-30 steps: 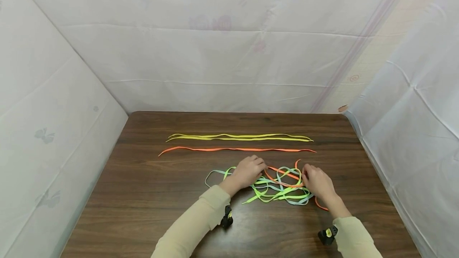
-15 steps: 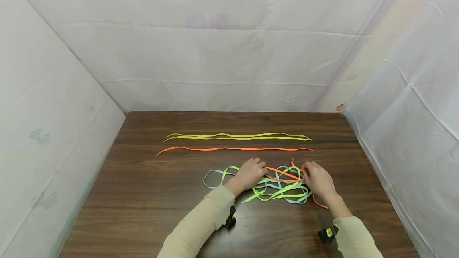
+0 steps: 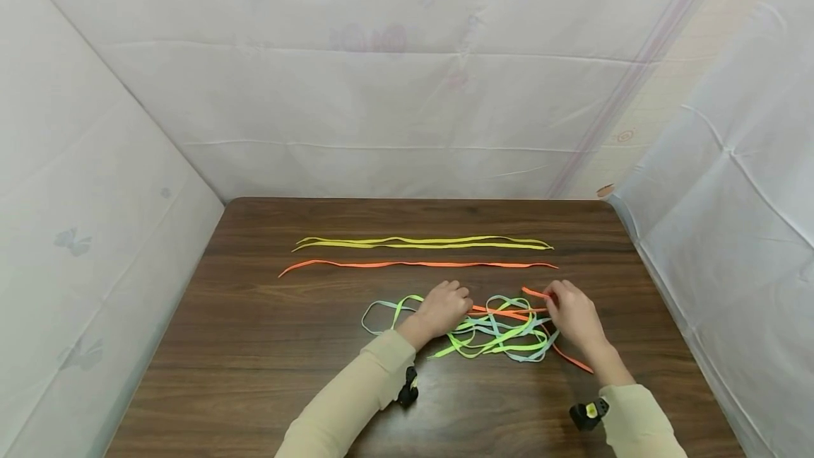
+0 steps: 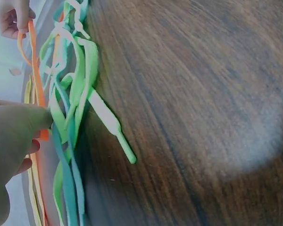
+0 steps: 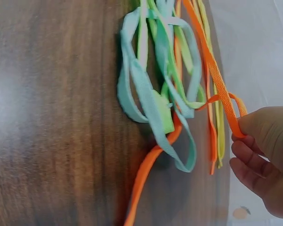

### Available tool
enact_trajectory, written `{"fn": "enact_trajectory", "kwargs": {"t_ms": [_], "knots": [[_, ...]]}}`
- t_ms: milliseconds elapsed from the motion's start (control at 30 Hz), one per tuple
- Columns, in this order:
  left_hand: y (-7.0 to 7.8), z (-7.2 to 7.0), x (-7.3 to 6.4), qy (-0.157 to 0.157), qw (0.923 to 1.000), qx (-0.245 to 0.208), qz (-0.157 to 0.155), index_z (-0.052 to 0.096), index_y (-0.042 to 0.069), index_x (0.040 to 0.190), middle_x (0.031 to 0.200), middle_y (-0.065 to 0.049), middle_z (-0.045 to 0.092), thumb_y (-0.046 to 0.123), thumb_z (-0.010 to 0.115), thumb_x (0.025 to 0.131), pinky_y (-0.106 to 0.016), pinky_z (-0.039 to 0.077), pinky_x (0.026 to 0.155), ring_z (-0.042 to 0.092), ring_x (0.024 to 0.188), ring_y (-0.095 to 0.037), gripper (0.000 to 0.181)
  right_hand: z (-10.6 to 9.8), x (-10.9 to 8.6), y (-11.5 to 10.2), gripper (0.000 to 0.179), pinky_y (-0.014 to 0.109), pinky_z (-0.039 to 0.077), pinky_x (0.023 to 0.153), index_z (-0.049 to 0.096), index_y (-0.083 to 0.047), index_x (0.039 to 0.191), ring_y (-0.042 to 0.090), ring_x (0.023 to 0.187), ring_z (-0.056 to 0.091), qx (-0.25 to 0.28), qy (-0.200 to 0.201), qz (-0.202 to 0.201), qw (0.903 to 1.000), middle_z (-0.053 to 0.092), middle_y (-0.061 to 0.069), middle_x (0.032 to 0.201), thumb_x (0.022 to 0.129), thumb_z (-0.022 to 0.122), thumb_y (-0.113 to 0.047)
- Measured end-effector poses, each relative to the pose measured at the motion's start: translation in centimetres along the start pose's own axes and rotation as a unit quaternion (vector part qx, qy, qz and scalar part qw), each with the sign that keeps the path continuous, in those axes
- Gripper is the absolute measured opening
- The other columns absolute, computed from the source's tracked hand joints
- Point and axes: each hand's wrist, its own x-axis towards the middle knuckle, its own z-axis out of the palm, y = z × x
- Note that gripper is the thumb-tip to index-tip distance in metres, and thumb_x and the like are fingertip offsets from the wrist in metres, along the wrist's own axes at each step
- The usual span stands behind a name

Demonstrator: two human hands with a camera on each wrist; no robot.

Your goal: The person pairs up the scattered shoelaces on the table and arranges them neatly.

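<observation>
White sheeting (image 3: 381, 104), beyond and to both sides of the fingers of the left hand (image 3: 441, 308) and the right hand (image 3: 575, 318); hung, presumably, as a plain screen. Dark wood-grain tabletop (image 3: 222, 373), beneath all fingers, as flat support for the laces. Tangle of green and pale blue laces (image 5: 148, 101), mostly between the two sets of fingers and slightly nearer the body, one looped part past the outer side of the left fingers; loose and overlapping, perhaps slack enough for single strands to shift. Yellow laces (image 3: 445, 246), farthest beyond the fingertips, close together; straight orange lace (image 3: 381, 265), between these and the fingers, near-parallel; spacing by colour probably intended to keep like with like. Held orange lace (image 5: 217, 75), from left fingers to right fingers, apparently gripped at both places to control the span; short end just beyond the right fingers. Orange tail (image 5: 142, 176), nearer the body than the right fingers; link to the held lace uncertain.

Left fingers (image 4: 24, 165): curled, pinching the held orange lace against the thumb; contact with neighbouring green strands unclear. Right fingers (image 5: 247, 155): thumb and forefinger pinching the same lace, remaining fingers curled just beside.
</observation>
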Motion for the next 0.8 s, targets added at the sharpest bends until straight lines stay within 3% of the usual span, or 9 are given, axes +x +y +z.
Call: {"fn": "enact_trajectory", "kwargs": {"t_ms": [133, 400, 500, 633, 800], "knots": [[-0.1, -0.5, -0.1, 0.001, 0.9998, -0.020, -0.003, 0.067, 0.024, 0.084, 0.083, 0.009, 0.061, 0.033, 0.060, 0.088, -0.025, 0.040, 0.068, 0.051, 0.075, -0.012, 0.013, -0.5, 0.3, 0.0, 0.012, 0.033, 0.042, 0.049, 0.061, -0.001, 0.079, 0.015, 0.056, 0.049, 0.002, 0.020, -0.002, 0.9998, 0.055, 0.008, 0.069, 0.073, 0.068, 0.006], [-0.2, -1.5, -0.8, 0.027, 0.9985, -0.046, 0.016, 0.062, 0.021, 0.082, 0.078, 0.008, 0.061, 0.022, 0.051, 0.093, -0.023, 0.029, 0.058, 0.048, 0.067, -0.011, 0.016, -0.8, 0.4, 0.4, 0.014, 0.034, 0.042, 0.048, 0.061, -0.002, 0.080, 0.016, 0.055, 0.050, 0.002, 0.037, -0.002, 0.9993, 0.056, 0.007, 0.068, 0.071, 0.067, 0.008], [-0.3, -2.0, -1.4, 0.040, 0.9981, -0.039, 0.024, 0.062, 0.021, 0.083, 0.079, 0.008, 0.062, 0.021, 0.051, 0.093, -0.023, 0.035, 0.059, 0.051, 0.068, -0.011, 0.016, -0.8, 0.4, 0.5, 0.015, 0.034, 0.042, 0.048, 0.060, -0.002, 0.079, 0.015, 0.055, 0.050, 0.002, 0.036, -0.003, 0.9993, 0.056, 0.006, 0.067, 0.071, 0.067, 0.008], [-0.8, -2.7, -2.5, 0.057, 0.9973, -0.039, 0.027, 0.065, 0.021, 0.087, 0.083, 0.008, 0.063, 0.021, 0.052, 0.093, -0.027, 0.046, 0.070, 0.056, 0.076, -0.011, 0.014, -0.9, 0.4, 0.4, 0.016, 0.035, 0.043, 0.048, 0.060, -0.002, 0.077, 0.016, 0.055, 0.051, -0.002, 0.035, -0.010, 0.9994, 0.055, 0.006, 0.066, 0.070, 0.069, 0.008], [-2.0, -3.3, -4.1, 0.062, 0.9966, -0.044, 0.032, 0.064, 0.020, 0.085, 0.081, 0.008, 0.063, 0.021, 0.057, 0.090, -0.028, 0.045, 0.069, 0.054, 0.075, -0.012, 0.009, -1.0, 0.3, 0.6, 0.017, 0.037, 0.042, 0.048, 0.060, -0.001, 0.076, 0.017, 0.055, 0.050, -0.008, 0.045, -0.023, 0.9987, 0.054, 0.006, 0.067, 0.068, 0.071, 0.007]]}}
